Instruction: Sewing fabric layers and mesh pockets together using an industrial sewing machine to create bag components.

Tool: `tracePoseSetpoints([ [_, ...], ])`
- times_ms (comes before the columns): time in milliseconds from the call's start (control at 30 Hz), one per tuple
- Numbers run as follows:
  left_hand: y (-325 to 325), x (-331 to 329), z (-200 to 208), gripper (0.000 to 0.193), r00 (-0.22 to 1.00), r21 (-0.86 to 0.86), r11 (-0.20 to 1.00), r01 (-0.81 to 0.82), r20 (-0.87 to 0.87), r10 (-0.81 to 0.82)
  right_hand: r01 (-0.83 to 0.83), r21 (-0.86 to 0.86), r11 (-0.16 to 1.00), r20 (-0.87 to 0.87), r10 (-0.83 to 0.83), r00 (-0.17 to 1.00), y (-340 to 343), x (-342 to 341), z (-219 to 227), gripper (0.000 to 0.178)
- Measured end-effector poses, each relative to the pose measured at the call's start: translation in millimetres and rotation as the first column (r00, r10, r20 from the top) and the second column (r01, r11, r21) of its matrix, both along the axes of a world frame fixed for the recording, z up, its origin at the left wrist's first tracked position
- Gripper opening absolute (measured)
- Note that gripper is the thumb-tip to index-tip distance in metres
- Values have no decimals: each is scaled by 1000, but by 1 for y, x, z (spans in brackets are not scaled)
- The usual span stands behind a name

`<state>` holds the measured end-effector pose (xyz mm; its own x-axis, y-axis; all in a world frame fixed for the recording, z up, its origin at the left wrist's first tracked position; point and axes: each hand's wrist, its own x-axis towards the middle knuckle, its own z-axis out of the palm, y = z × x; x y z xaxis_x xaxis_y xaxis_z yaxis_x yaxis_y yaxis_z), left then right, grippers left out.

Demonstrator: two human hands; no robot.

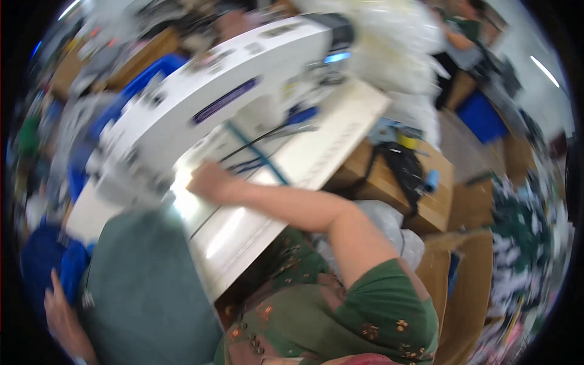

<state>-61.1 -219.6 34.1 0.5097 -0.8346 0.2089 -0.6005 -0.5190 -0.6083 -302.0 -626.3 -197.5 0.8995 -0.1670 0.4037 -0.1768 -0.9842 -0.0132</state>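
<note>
In the head view, I see someone in a patterned green top (292, 316) working at a white sewing machine (207, 91). A grey-green fabric piece (149, 286) hangs over the near left edge of the white surface (237, 237), its top close to the brightly lit needle end. The right hand (212, 182) is there too, just beyond the fabric; blur and glare hide its fingertips, so I can't tell whether they pinch anything. The left hand (64, 316) is low beside the fabric's left side, index finger stretched upward near some blue fabric (73, 271); whether its other fingers grip anything, I can't tell.

Behind the right wrist, a teal strip (261, 155) crosses the surface, with a blue-handled tool (302, 115) farther back. Right of the surface, a black bag (404, 167) sits on a cardboard box (438, 176). Another person (465, 39) is in the background.
</note>
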Motion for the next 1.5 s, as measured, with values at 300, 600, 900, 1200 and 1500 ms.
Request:
tracePoseSetpoints([
  [300, -69, -46, -57, 31, 982, -79, 987, 140, -116, -148, -4, 74, 997, 14, 3, 1000, 9, -15, 33, 12],
  [600, -201, -101, -140, 39, 410, -375, 650, 661, -546, -731, -13, 122, 992, 41, 8, 999, 11, -17, 43, 12],
  [900, -210, -87, -141, 43, 314, -347, 676, 650, -687, -655, -36, 122, 992, 95, 24, 995, 9, -19, 44, 9],
  [1200, -186, -111, -150, 59, 451, -351, 712, 608, -585, -674, -79, 119, 990, 107, 66, 992, 10, -18, 41, 9],
  [1500, -102, -207, -137, 32, 614, -480, 830, 282, -575, -541, 65, 349, 935, 150, -124, 981, -4, -16, 38, 18],
])
